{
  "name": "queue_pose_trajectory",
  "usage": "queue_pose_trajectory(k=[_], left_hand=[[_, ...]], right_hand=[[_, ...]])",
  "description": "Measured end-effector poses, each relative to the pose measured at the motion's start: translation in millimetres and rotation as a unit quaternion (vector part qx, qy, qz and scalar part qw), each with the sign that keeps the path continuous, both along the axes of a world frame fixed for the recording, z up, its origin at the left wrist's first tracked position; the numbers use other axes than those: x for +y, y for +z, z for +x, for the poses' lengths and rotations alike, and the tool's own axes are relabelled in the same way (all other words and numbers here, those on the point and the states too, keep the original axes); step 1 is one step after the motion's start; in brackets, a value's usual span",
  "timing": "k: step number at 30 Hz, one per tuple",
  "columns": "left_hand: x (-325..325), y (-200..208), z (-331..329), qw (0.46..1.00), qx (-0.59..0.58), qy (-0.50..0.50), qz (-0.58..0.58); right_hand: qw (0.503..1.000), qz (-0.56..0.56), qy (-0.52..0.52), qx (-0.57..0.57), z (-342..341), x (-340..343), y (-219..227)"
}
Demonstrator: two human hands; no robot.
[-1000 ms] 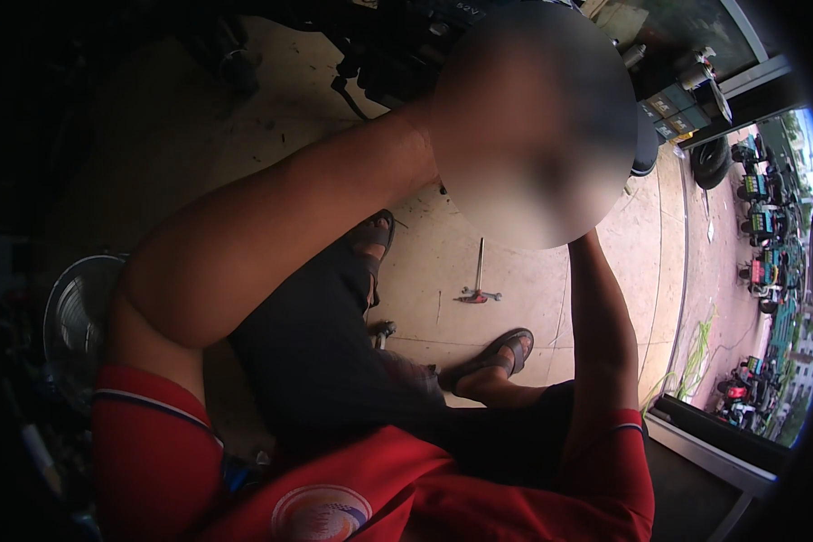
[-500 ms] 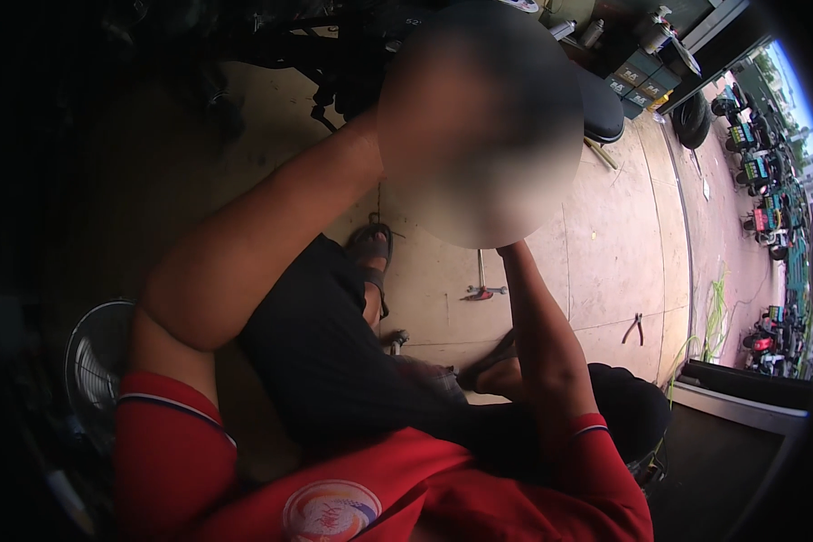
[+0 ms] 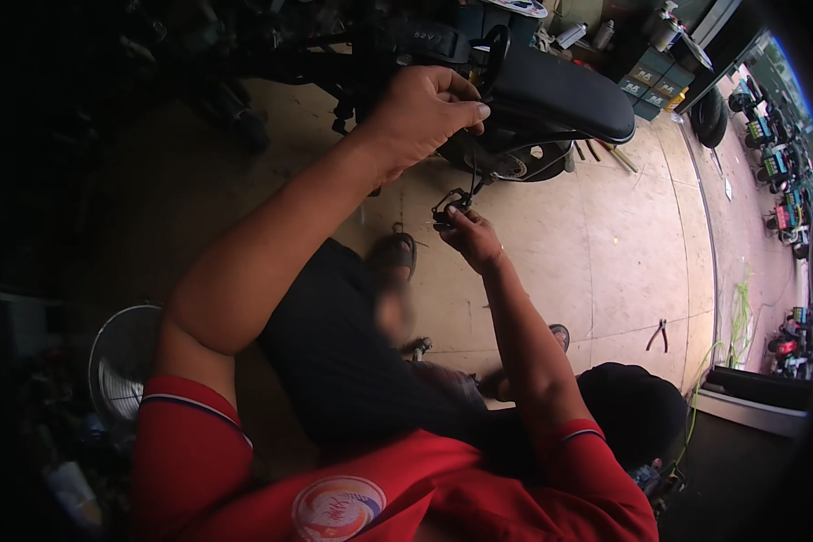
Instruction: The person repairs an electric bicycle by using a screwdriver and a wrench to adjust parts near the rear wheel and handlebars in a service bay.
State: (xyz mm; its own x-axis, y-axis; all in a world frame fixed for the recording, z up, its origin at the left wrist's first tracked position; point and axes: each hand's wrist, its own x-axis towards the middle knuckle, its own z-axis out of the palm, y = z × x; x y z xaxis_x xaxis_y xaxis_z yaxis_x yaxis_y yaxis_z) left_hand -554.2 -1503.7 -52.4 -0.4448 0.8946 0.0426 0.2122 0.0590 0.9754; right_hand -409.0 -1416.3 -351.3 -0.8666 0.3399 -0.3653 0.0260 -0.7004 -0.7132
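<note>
My left hand is raised beside the black seat of a bike, fingers curled and thumb pressed against the fingertips. What it pinches, if anything, cannot be made out. Lower and closer to me, my right hand grips a small black bracket-like part between thumb and fingers. A thin black cable runs up from that part toward the bike. Just beyond sits the bike's wheel with a metal disc.
Pliers and rod-like pieces lie on the tiled floor. Dark boxes with spray cans stand at the back right, near a tyre. A fan is at my left. Parked scooters line the outside.
A blurred patch that covered both hands and the bike seat is gone. The view has shifted slightly, my right forearm has swung left, and the wrench on the floor is out of sight.
</note>
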Motion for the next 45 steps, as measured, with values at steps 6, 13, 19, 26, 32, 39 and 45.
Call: queue_pose_trajectory(k=[6,13,19,26,32,39,45], left_hand=[[1,1,-8,0.999,-0.036,0.003,0.013],[7,-4,-11,1.000,-0.026,0.014,-0.006],[8,-3,-12,0.999,-0.031,0.016,-0.024],[12,-9,-15,0.999,-0.052,0.003,-0.015],[12,-13,-17,0.998,-0.050,0.009,-0.021],[11,-1,-10,0.997,-0.037,0.032,-0.059],[10,-1,-18,0.996,-0.030,0.050,-0.066]], right_hand=[[0.999,-0.039,-0.017,0.007,-7,-5,-7],[0.987,-0.146,-0.025,0.054,-12,-4,-19],[0.970,-0.215,0.001,0.114,-16,-4,-19],[0.973,-0.214,0.023,0.086,-15,4,-30],[0.996,-0.091,-0.016,-0.014,-15,17,-46],[0.971,0.187,-0.117,-0.094,-27,47,-65],[0.909,0.350,-0.176,-0.139,-29,61,-57]])
